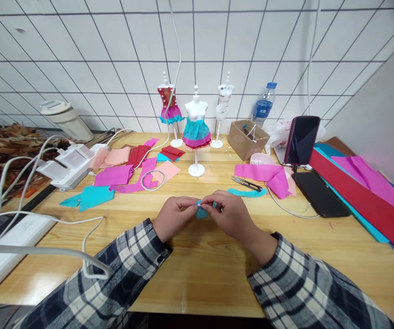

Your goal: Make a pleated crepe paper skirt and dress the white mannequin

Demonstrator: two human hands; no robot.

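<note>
Between my two hands is a small piece of turquoise crepe paper (202,213), held just above the wooden table. My left hand (176,214) pinches its left edge with thumb and forefinger. From the other side my right hand (229,214) pinches it too, the fingertips almost meeting. A tiny white bit shows at the fingertips; what it is I cannot make out. Straight beyond my hands stands a white mini dress form (196,109) wearing a turquoise, magenta and red paper skirt (197,132). Thread snips (247,183) lie on a turquoise strip (248,193) beyond my right hand.
Two more dress forms (171,105) stand behind. Paper scraps (114,175) and a white ring (153,180) lie left, near a power strip (73,164) and loose cables. At right are a cardboard box (247,139), bottle (264,104), two phones (320,192) and long paper strips (364,201).
</note>
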